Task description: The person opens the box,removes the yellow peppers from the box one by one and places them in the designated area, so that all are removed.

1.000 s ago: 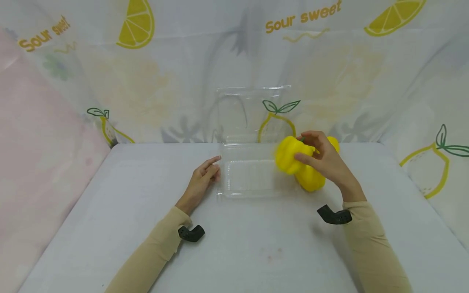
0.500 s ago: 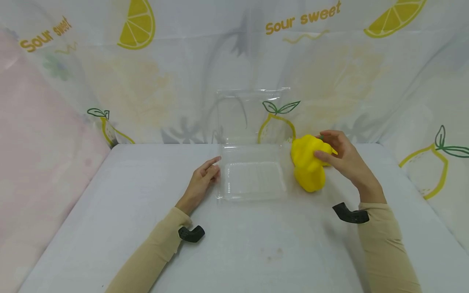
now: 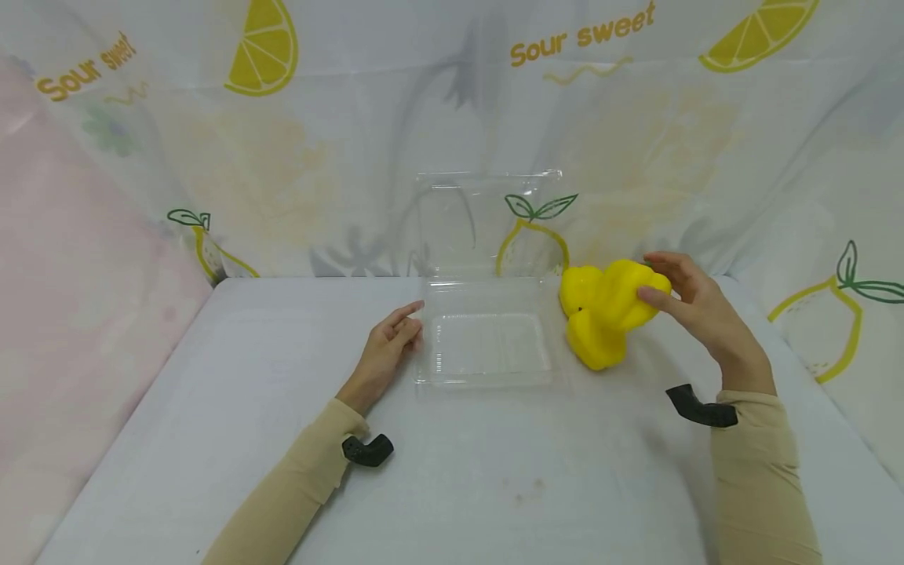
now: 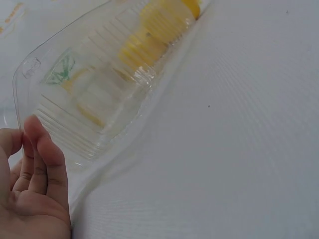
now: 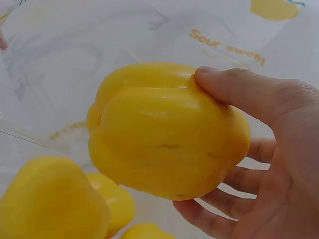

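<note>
My right hand (image 3: 699,306) grips a yellow bell pepper (image 3: 628,294) between thumb and fingers; in the right wrist view this bell pepper (image 5: 164,129) fills the middle, thumb on top and fingers beneath. Two more yellow bell peppers show beside it in the head view, one nearer me (image 3: 596,344) and one farther back (image 3: 579,284), partly covered by the held one. To their left stands a clear plastic clamshell box (image 3: 494,380), lid (image 3: 459,227) raised. Its left rim is pinched by my left hand (image 3: 388,345), thumb and fingertips at the plastic edge (image 4: 17,89) in the left wrist view.
A white-covered table (image 3: 530,471) carries everything. Behind it hangs a printed curtain (image 3: 353,141) with lemons and lettering, close behind the raised lid. A black wrist camera (image 3: 702,406) sits on the right sleeve, another black camera (image 3: 367,450) on the left.
My right hand has moved right, carrying the bell pepper away from the box's right side to above the other peppers. My left hand has stayed at the box rim.
</note>
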`<move>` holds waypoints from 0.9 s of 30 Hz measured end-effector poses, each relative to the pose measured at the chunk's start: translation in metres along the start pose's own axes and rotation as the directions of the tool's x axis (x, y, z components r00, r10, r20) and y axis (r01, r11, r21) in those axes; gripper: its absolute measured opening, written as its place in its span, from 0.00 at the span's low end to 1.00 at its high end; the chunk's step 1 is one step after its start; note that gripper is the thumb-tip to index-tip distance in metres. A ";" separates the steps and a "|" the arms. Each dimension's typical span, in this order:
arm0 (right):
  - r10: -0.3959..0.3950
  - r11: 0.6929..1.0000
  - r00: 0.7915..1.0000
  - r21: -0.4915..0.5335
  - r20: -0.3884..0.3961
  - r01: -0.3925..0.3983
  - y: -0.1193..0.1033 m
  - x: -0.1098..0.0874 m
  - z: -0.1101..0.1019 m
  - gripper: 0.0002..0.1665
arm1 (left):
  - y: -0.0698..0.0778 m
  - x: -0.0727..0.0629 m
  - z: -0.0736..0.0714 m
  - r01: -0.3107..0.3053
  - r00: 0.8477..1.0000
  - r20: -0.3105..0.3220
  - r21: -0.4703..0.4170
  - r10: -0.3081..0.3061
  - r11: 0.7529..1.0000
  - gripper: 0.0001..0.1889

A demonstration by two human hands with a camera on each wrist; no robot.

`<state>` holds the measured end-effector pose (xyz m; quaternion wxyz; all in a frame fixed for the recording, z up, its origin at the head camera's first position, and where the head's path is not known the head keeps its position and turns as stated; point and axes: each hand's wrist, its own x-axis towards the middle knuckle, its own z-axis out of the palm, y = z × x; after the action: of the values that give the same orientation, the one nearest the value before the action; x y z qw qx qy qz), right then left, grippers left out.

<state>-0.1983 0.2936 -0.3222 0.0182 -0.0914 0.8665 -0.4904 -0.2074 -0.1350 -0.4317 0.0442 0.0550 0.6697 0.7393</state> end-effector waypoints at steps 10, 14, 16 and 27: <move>0.102 0.995 0.994 -0.022 0.026 -0.101 0.010 -0.008 -0.019 0.33 | -0.004 0.004 0.001 -0.029 0.999 0.011 -0.091 0.030 0.995 0.22; 0.117 0.992 0.993 -0.041 0.028 -0.115 0.013 -0.007 -0.022 0.34 | -0.005 0.008 0.000 -0.040 0.999 0.000 -0.101 0.041 0.994 0.22; 0.117 0.992 0.993 -0.050 0.027 -0.116 0.015 -0.006 -0.022 0.34 | -0.005 0.009 0.000 -0.040 0.999 -0.010 -0.105 0.039 0.994 0.21; 0.130 0.989 0.992 -0.067 0.007 -0.129 0.026 -0.006 -0.025 0.33 | -0.005 0.014 0.000 -0.033 0.999 -0.026 -0.107 0.030 0.994 0.21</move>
<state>-0.1994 0.3290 -0.3322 0.0519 -0.0384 0.8862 -0.4587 -0.2210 -0.1328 -0.4367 0.0273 0.0542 0.6284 0.7755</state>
